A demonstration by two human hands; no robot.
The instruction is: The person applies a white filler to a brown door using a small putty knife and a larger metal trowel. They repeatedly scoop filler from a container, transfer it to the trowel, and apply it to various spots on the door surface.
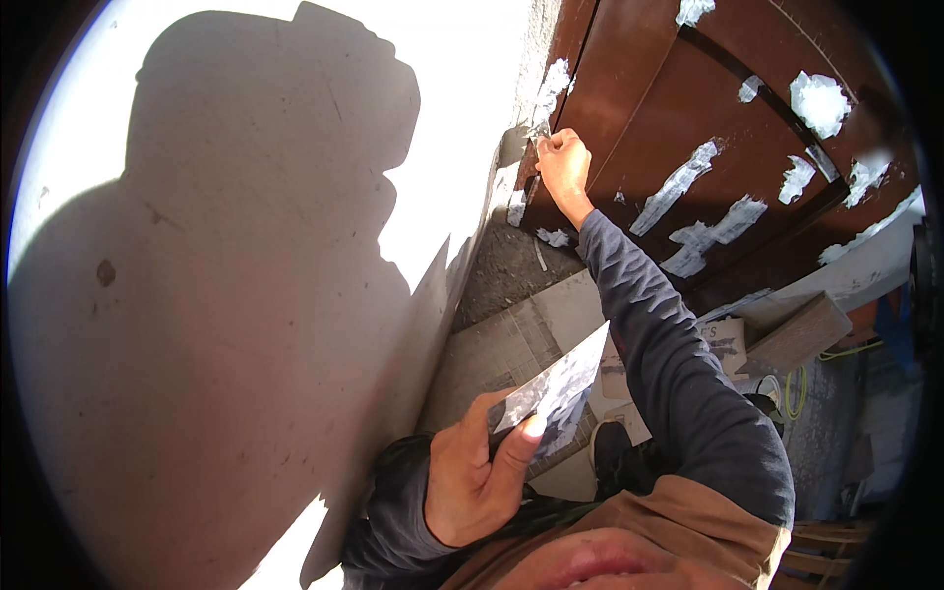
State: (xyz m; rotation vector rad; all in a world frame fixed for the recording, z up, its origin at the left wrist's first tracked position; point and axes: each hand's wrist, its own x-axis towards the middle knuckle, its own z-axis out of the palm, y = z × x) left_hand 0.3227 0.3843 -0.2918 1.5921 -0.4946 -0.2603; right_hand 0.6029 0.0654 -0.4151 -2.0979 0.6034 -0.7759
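Observation:
Close to my body, my left hand [480,477] grips a thin flat plate [565,383], thumb on top, fingers beneath. Whitish paste is smeared over the plate's face. My right arm is stretched out, and my right hand [564,165] is closed against the left edge of a reddish-brown metal door [659,128]. What its fingers pinch is hidden. Just above those fingers lies a patch of white filler [551,90]. More white patches are spread over the door, including a long streak [674,189] and a thick blob [819,104].
A pale wall [226,393] rises on the left, carrying a large shadow. Flattened cardboard [482,359] covers part of the floor beneath my arms. Under the door's right side are a wooden board [801,332], a yellow-green cord [796,393] and my dark shoe [612,444].

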